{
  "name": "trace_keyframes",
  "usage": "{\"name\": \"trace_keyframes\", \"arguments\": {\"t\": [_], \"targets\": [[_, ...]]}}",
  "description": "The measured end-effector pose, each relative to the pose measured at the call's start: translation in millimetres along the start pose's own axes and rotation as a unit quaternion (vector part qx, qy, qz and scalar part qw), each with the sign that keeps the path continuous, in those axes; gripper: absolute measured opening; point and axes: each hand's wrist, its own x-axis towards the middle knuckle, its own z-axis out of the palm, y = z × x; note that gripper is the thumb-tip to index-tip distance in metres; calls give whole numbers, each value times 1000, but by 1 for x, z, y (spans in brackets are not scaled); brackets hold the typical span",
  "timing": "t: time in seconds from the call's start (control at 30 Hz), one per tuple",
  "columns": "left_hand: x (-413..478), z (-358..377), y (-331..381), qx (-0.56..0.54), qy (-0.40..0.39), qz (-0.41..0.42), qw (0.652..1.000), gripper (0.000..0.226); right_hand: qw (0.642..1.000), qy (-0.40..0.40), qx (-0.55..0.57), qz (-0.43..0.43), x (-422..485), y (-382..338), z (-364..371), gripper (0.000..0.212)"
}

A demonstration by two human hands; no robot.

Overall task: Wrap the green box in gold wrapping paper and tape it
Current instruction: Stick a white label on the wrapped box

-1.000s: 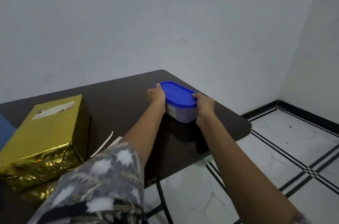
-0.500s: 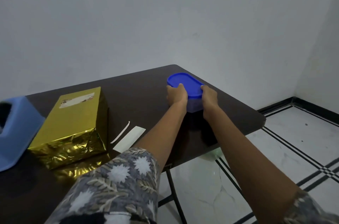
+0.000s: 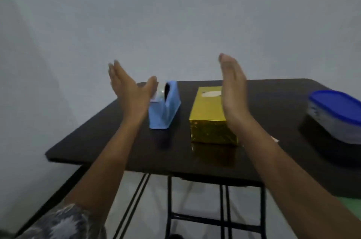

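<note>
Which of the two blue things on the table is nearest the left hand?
The light blue tape dispenser, just beside the left hand; the blue-lidded container sits far right.

The box (image 3: 209, 109) is set near the middle of the desk (image 3: 273, 101), its length running front to back. The dispenser (image 3: 166, 109) is placed just left of it, not touching. The tub (image 3: 336, 117) is set well apart to the right. The left grip (image 3: 129, 90) is raised before the dispenser, the right grip (image 3: 233, 90) before the box's right side. A scrap (image 3: 274, 139) is seen on the desk between box and tub.
</note>
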Motion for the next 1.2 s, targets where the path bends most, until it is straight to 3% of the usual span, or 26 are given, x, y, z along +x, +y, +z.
{"name": "trace_keyframes", "arguments": {"t": [0.1, 0.2, 0.3, 0.37, 0.47, 0.63, 0.83, 1.0, 1.03, 1.1, 1.17, 1.2], "targets": [[-2, -6, -55, -26, -173, -158, 972, 119, 981, -128, 54, 136, -8, 14, 79, 62], [-7, 23, -76, -15, -261, -186, 947, 104, 968, -132, 18, 212, -10, 37, 106, 67], [0, 47, -75, 18, -230, -161, 960, 70, 956, -112, -4, 270, 2, 67, 107, 75], [3, 48, -73, 41, -208, -128, 969, 61, 945, -118, 2, 303, 11, 87, 111, 88], [6, 25, -86, 43, -190, -112, 974, 66, 939, -126, -2, 322, 9, 111, 134, 98], [20, -51, -133, 42, -154, -128, 979, 69, 917, -211, 85, 329, -23, 114, 197, 91], [36, -112, -165, 44, -138, -137, 980, 39, 890, -302, 109, 325, -57, 113, 254, 92], [41, -121, -166, 43, -208, -163, 963, 54, 894, -314, 63, 315, -64, 87, 238, 84], [38, -123, -160, 46, -212, -163, 962, 69, 897, -332, 45, 289, -64, 76, 226, 81], [26, -122, -141, 49, -131, -132, 981, 92, 929, -325, -14, 175, -58, 51, 189, 66], [15, -105, -109, 12, -34, -58, 998, 82, 962, -252, -88, 48, -41, 18, 139, 54], [9, -90, -88, -15, -35, -44, 998, 74, 968, -210, -137, 15, -29, 8, 111, 52]]}}
